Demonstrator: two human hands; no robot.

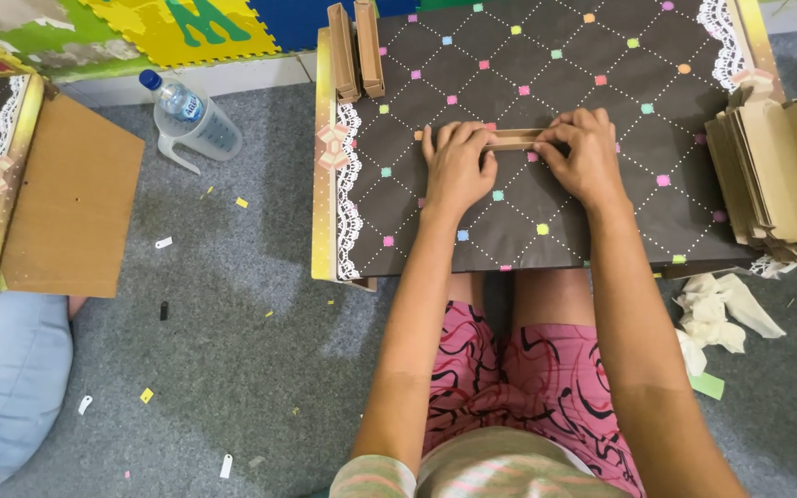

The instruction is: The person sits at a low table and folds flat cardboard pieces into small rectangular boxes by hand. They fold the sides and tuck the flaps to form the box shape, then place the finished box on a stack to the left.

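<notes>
Both hands, left (458,166) and right (588,157), grip a narrow folded cardboard strip (514,139) pressed flat mid-worktop (601,55); uneven thumb pressure could skew the fold or tear the crease.

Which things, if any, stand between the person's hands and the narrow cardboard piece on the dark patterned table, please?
Nothing visible does. The left hand and the right hand both already grip the narrow cardboard piece, one at each end, pressing it against the table. The stack of flat cardboard lies apart, at the right edge.
</notes>
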